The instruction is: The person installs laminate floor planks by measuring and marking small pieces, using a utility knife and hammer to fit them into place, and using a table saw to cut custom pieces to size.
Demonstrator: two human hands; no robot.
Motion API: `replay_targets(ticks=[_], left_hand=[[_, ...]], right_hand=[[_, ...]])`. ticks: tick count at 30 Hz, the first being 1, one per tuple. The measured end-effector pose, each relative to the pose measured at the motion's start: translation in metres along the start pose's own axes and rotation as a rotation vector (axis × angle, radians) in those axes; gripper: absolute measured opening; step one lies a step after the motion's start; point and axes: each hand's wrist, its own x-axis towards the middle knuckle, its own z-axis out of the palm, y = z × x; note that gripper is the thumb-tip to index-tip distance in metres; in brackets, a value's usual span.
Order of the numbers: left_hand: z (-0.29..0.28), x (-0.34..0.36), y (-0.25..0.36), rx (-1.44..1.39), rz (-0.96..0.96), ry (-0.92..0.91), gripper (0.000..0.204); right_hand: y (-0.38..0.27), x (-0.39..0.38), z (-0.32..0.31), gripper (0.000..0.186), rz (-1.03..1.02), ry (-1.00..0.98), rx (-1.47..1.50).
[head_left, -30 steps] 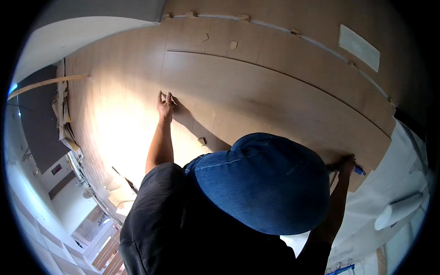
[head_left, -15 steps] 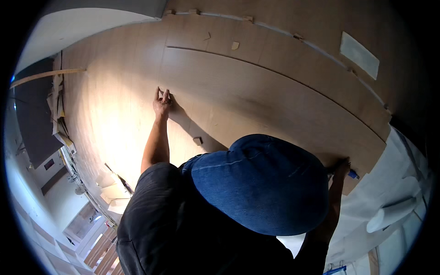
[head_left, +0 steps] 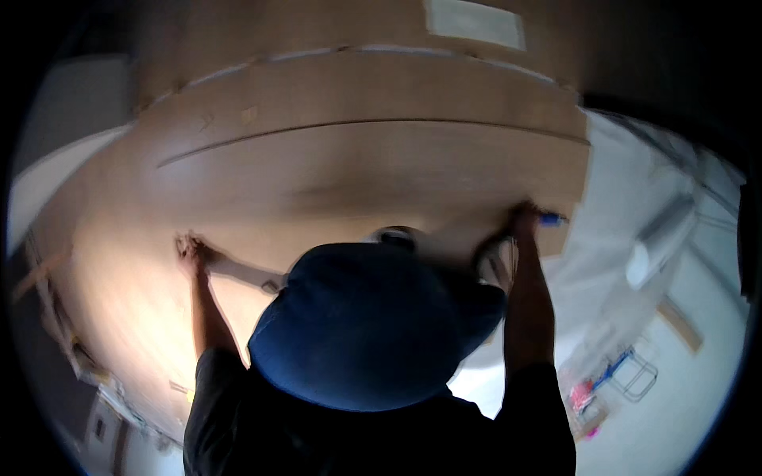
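Observation:
Wood-look floor planks (head_left: pixel 333 174) stretch out in front of me, with a dark open seam running along one row. My left hand (head_left: pixel 190 252) is at the left with the arm stretched out. Its fingers, slightly blurred, rest apart on the plank surface, and I cannot make out anything between them. Over at the right, near the plank end, my right hand (head_left: pixel 523 220) is closed around a dark tool whose blue end (head_left: pixel 550 219) sticks out to the right. Shadow hides the rest of that tool. A small dark block (head_left: pixel 272 284) lies on the planks between my hands.
White sheeting (head_left: pixel 611 182) with a white roll (head_left: pixel 647 258) on it borders the planks at the right. A pale rectangular sheet (head_left: pixel 476 22) lies at the far side. My blue hat (head_left: pixel 365 333) hides the near middle. A blue-framed item (head_left: pixel 627 373) lies lower right.
My view has swung round, so the planks now run across it. Both hands remain at the planks, the left one now lower left and the right one higher in view.

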Motion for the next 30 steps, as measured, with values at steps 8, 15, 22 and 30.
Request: replay_targets(ticks=[8, 15, 22, 30], left_hand=[[-0.038, 0.044, -0.033, -0.034, 0.144, -0.115, 0.064], [-0.065, 0.056, -0.03, 0.142, 0.242, -0.065, 0.064], [-0.012, 0.024, -0.016, 0.08, 0.145, -0.12, 0.061], [-0.038, 0.09, -0.072, 0.164, 0.438, -0.206, 0.063]], right_hand=[[-0.115, -0.064, -0.016, 0.04, 0.116, 0.079, 0.055], [-0.094, -0.055, 0.004, 0.047, 0.148, 0.078, 0.337], [-0.067, -0.049, -0.012, 0.039, -0.11, 0.163, 0.247], [-0.08, -0.057, -0.017, 0.048, 0.084, 0.152, 0.319]])
